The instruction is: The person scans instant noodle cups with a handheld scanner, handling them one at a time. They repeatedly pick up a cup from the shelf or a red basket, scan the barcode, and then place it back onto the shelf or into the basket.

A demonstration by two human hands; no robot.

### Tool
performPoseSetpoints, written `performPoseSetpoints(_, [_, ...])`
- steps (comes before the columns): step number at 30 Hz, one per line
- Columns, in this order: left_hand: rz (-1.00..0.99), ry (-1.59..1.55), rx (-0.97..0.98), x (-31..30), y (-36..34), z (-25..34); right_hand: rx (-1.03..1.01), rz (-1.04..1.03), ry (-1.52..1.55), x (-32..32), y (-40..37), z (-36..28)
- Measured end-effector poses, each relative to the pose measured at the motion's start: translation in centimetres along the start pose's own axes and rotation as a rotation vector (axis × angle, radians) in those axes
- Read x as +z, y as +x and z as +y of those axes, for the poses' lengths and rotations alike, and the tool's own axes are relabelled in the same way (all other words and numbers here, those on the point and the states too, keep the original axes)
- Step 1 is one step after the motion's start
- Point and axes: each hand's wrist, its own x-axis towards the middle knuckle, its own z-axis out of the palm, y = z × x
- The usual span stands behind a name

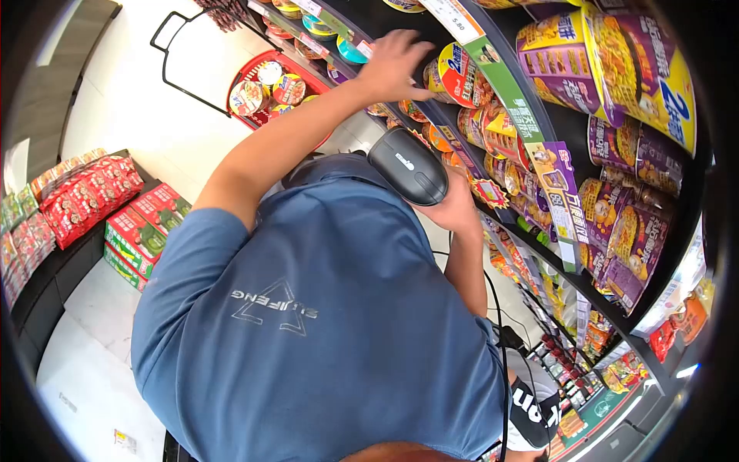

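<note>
My left hand [394,68] is stretched out to the shelf, fingers spread and holding nothing. Its thumb and fingertips are right beside a red and yellow instant noodle bowl [460,75] standing on that shelf. Lower down, in front of my chest, my right hand [457,202] is closed around a black barcode scanner [408,166] with a rounded head. The scanner's head faces up toward me and hides most of the fingers. More noodle bowls [493,132] sit on the shelf just beyond the right hand.
A red shopping basket [248,68] with several noodle bowls stands on the floor ahead. Purple noodle packs [608,65] fill the shelves at the right, with a price rail [500,85] along the edge. Red snack bags [91,196] and boxes [146,227] lie at the left. Another person [535,408] is at the lower right.
</note>
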Motion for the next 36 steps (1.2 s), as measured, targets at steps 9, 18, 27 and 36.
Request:
performPoseSetpoints(9, [-0.662,0.169,0.071,6.5,7.9,4.8,0.058,0.061,0.034,1.5,-1.4,0.6])
performPoseSetpoints(18, [-0.826,0.114,0.139,6.2,8.3,3.4,0.044,0.089,0.000,1.9,-0.5,0.0])
performPoseSetpoints(27, [-0.685,0.153,0.098,3.4,6.6,2.6,0.057,-0.091,-0.051,2.9,3.3,-1.2])
performPoseSetpoints(36, [-0.061,-0.340,0.158,-0.6,0.7,-1.0,0.172,-0.125,-0.027,4.8,5.2,-1.8])
